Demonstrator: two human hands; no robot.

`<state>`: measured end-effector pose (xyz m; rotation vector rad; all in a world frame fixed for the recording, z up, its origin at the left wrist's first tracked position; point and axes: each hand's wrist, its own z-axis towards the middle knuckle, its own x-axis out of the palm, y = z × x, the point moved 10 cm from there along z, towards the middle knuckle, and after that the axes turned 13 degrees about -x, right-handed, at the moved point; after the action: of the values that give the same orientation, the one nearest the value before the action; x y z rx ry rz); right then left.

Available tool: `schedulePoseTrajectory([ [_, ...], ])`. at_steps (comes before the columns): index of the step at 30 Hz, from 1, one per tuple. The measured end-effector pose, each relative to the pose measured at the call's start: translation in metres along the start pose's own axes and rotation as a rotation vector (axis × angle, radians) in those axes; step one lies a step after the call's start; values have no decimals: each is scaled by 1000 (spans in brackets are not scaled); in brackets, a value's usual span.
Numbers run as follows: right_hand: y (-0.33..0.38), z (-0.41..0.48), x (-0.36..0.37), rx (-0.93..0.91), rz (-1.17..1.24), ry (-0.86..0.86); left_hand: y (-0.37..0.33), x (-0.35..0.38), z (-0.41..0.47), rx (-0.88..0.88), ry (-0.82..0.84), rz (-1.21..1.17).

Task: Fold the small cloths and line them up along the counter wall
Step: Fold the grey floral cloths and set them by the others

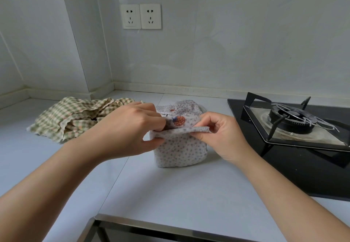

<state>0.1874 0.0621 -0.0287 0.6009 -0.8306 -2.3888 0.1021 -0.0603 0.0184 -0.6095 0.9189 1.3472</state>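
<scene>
A small white cloth with a dotted print and a red strawberry (180, 151) is lifted above the middle of the counter, its lower part hanging down to the surface. My left hand (130, 128) pinches its upper edge at the left corner. My right hand (221, 133) pinches the same edge at the right, so the edge stretches between the two hands. A green-and-cream checked cloth (75, 117) lies crumpled on the counter to the left, behind my left hand.
A black gas hob (295, 128) with a burner and metal pan support takes up the right side of the counter. The wall (208, 52) with two sockets (141, 16) runs along the back. A steel counter edge (151, 224) lies near me.
</scene>
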Motion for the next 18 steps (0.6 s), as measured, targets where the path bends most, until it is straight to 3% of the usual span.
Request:
schedulePoseTrajectory([
  [5,-9,1,-9,77,96,-92,5,-1,0,-21,3,-14],
  [11,-9,-1,-5,123,143,-54,16,6,0,-121,40,-102],
  [18,-6,-2,2,100,186,-21,17,-3,2,-121,-8,-182],
])
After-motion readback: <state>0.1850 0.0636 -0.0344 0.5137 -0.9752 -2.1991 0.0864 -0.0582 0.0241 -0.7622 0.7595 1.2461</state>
